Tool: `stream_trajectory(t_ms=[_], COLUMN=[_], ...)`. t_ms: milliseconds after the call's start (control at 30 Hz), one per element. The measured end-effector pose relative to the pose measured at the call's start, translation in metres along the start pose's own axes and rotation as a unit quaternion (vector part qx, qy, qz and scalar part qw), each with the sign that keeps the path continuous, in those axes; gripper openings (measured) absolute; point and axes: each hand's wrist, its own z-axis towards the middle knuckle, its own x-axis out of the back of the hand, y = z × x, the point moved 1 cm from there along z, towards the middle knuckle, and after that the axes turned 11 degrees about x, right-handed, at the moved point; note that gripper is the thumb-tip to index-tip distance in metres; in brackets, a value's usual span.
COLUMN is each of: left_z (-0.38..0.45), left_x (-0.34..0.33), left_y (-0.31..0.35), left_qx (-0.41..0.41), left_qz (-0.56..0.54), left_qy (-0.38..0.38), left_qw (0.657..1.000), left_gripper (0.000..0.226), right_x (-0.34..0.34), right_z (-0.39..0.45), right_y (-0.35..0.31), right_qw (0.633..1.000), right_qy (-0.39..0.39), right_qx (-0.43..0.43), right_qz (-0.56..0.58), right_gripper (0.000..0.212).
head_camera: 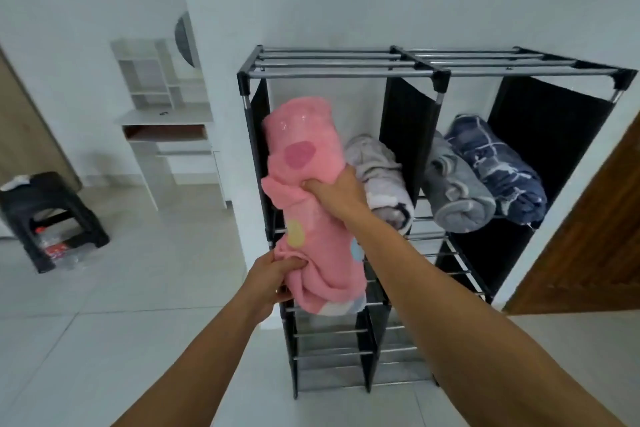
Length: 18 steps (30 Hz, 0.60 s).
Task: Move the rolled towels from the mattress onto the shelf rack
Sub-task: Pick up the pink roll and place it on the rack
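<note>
A rolled pink towel (306, 184) with coloured spots is held lengthwise at the left compartment of the black shelf rack (346, 73), its far end inside the opening. My right hand (337, 192) grips its middle from the right. My left hand (273, 279) pinches its near end. On the same upper shelf lie a pale grey rolled towel (381, 177) just right of the pink one, and in the right compartment a grey rolled towel (453, 198) and a dark blue patterned one (498, 170). The mattress is out of view.
A white desk with a hutch (166, 125) stands against the wall at the left. A black stool (52, 218) with plastic bottles under it sits on the tiled floor far left. A brown wooden door (588, 239) is at the right of the rack.
</note>
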Motion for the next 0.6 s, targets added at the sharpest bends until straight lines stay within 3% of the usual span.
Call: stream_trajectory(t_ms=[167, 433, 600], left_z=[0.034, 0.076, 0.085], left_x=[-0.008, -0.020, -0.022], left_y=[0.044, 0.076, 0.080], left_qx=[-0.020, -0.056, -0.065], left_qz=[-0.071, -0.142, -0.130], left_qy=[0.025, 0.029, 0.052], left_qw=[0.997, 0.988, 0.988], left_gripper=[0.018, 0.041, 0.042], right_x=[-0.016, -0.032, -0.041], right_z=[0.078, 0.144, 0.153], right_y=[0.003, 0.027, 0.028], right_qw=[0.997, 0.993, 0.989], right_qy=[-0.015, -0.004, -0.023], right_qx=[-0.082, -0.118, -0.142], right_qz=[0.007, 0.011, -0.037], right_gripper=[0.091, 0.086, 0.090])
